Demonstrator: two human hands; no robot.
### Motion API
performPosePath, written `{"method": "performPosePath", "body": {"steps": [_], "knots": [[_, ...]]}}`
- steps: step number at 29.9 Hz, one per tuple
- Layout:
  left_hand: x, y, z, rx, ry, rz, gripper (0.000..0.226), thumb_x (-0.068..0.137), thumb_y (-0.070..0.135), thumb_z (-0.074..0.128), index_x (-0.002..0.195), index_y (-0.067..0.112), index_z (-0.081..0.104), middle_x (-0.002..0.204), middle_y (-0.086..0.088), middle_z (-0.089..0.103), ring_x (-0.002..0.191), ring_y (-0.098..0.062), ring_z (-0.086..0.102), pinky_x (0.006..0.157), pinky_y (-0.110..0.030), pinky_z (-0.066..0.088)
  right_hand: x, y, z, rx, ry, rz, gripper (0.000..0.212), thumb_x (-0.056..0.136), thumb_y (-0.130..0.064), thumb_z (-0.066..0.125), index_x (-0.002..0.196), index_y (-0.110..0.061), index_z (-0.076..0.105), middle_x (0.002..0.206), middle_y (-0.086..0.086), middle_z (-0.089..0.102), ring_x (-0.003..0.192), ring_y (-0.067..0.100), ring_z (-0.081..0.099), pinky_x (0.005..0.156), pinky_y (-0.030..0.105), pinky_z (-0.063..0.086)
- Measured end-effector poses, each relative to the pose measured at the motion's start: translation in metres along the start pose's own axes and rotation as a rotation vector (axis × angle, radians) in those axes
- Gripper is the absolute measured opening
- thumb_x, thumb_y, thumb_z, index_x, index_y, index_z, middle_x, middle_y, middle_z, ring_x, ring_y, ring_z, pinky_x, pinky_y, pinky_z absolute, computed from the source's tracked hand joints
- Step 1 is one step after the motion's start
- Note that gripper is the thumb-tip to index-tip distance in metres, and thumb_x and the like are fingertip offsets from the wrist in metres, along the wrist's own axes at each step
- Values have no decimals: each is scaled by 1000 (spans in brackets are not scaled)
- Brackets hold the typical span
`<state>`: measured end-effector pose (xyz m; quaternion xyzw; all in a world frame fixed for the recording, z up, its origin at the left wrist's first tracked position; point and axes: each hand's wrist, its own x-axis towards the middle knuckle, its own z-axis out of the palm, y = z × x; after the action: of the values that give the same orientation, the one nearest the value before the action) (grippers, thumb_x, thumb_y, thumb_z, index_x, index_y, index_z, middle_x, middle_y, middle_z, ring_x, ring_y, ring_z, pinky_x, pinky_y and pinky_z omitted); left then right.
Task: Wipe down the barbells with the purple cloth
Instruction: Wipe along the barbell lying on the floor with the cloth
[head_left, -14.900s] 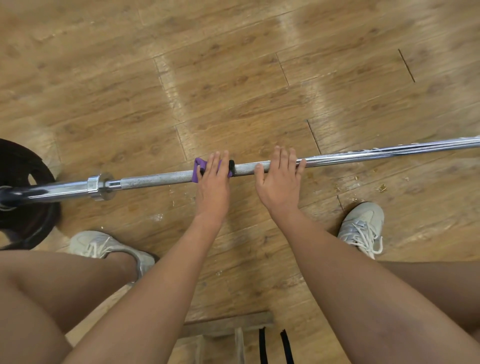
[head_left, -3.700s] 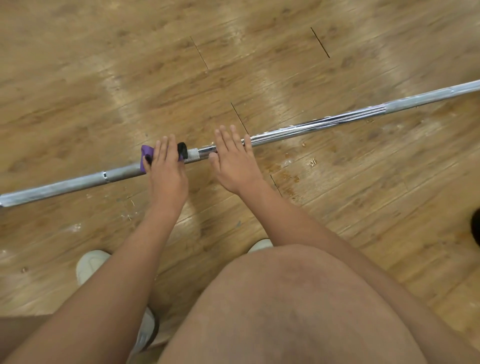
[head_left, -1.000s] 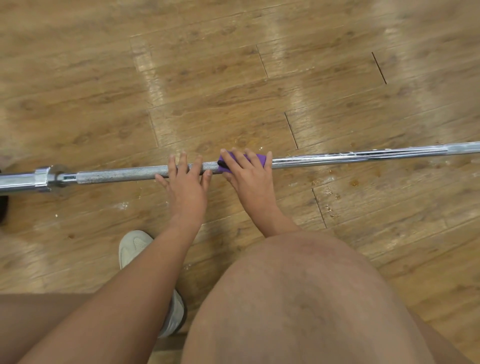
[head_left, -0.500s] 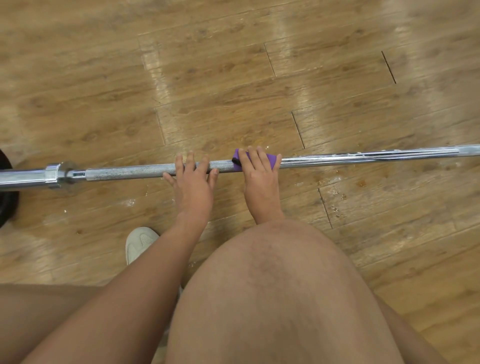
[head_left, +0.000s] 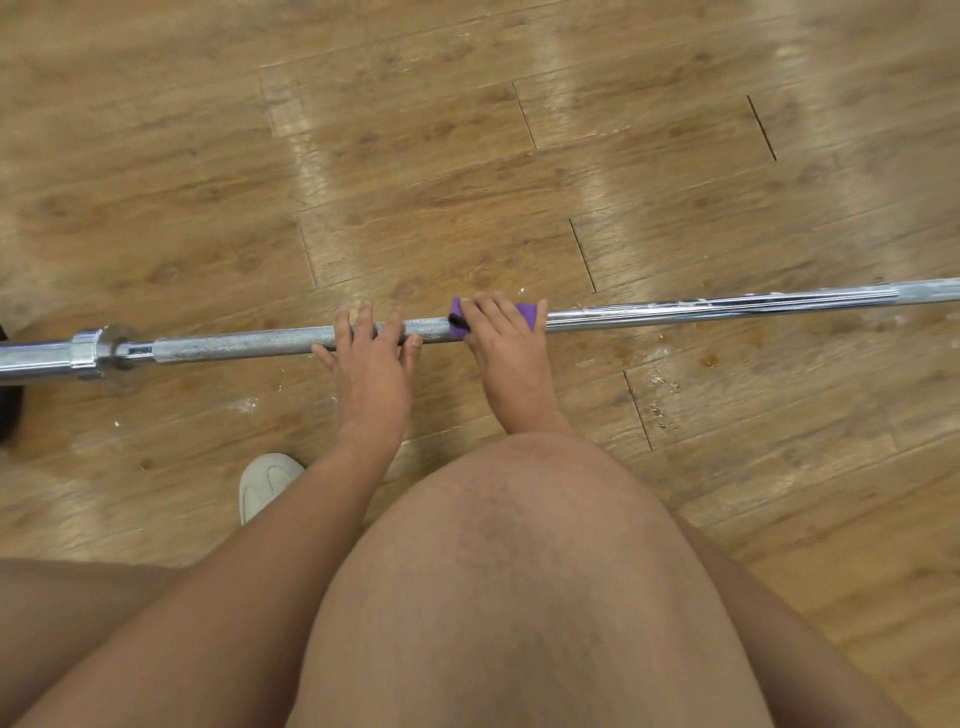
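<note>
A steel barbell lies left to right across the wooden floor. Its left part is dull and knurled, and its right part is shiny. My left hand rests on the knurled part with straight, spread fingers. A little to its right, the purple cloth is draped over the bar. My right hand lies on the cloth with its fingers laid flat across it, pressing it onto the bar. A small black bit shows at the cloth's left edge. Most of the cloth is hidden under my hand.
The bar's collar and sleeve sit at the far left, with the edge of a black weight plate below them. My bare knee fills the lower middle and a pale shoe stands left of it. Crumbs dot the floor at right.
My right hand has slid the purple cloth rightward along the bar, away from my left hand. Seconds earlier my left hand held the cloth. My left hand stays on the bar.
</note>
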<state>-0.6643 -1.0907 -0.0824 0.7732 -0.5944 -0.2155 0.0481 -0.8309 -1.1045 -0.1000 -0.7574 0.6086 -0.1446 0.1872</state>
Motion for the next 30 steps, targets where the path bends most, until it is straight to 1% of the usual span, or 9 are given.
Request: {"method": "performPosePath", "body": {"steps": [6,9,11,15,17,19,22,26,30], "knots": [[1,0,-3,29,-46,-4,42,107,41,41,142,22,53,164,-11,26,154,-34,7,115,-69,5,0,16,-17,11,-53,39,44,102,-21,53,145,-11,51,147,5,54,142,21,41,121,57,8],[1,1,-2,45,-45,-5,41,107,40,41,141,22,53,164,-11,26,154,-35,6,114,-70,6,-1,4,-11,-19,4,84,40,102,-26,50,140,-13,55,139,1,58,137,21,45,120,60,12],[-1,0,-2,46,-42,-3,41,107,40,41,142,22,53,164,-11,25,154,-35,6,114,-70,7,-3,-8,0,-61,12,72,39,102,-28,47,138,-16,55,136,-1,58,135,21,45,118,63,16],[-2,0,-1,60,-50,-6,42,107,41,40,144,23,51,164,-15,24,154,-35,6,114,-70,8,-7,12,-4,-71,30,-49,40,98,-13,58,138,-15,58,138,3,59,136,24,47,115,63,23],[-4,-1,-1,59,-49,0,42,107,41,40,144,23,50,163,-16,24,154,-35,7,115,-70,8,-9,27,-10,-49,63,5,40,96,-8,58,135,-14,60,136,3,61,136,25,48,115,63,23],[-5,-2,-1,42,-44,3,42,107,40,40,144,23,51,163,-16,25,154,-35,7,115,-69,7,-10,28,-12,-59,95,80,37,96,-9,58,133,-15,62,133,2,61,135,25,49,115,64,22],[-8,-3,2,22,-17,3,41,106,38,45,142,21,54,160,-17,31,152,-37,12,114,-70,7,-14,9,-1,-71,94,80,38,96,-12,60,133,-17,60,133,-1,60,135,24,47,114,66,23],[-13,-7,4,-13,28,30,37,103,37,52,133,18,61,147,-16,47,144,-37,28,109,-71,17,-18,8,2,-41,80,14,41,93,-8,62,134,-15,62,134,1,62,134,25,49,113,64,26],[-19,-7,4,-34,7,5,36,102,36,56,131,18,63,146,-15,49,144,-37,28,109,-71,18,-21,15,-4,7,85,63,40,93,-4,60,132,-14,64,132,2,65,132,25,53,116,62,22]]}}
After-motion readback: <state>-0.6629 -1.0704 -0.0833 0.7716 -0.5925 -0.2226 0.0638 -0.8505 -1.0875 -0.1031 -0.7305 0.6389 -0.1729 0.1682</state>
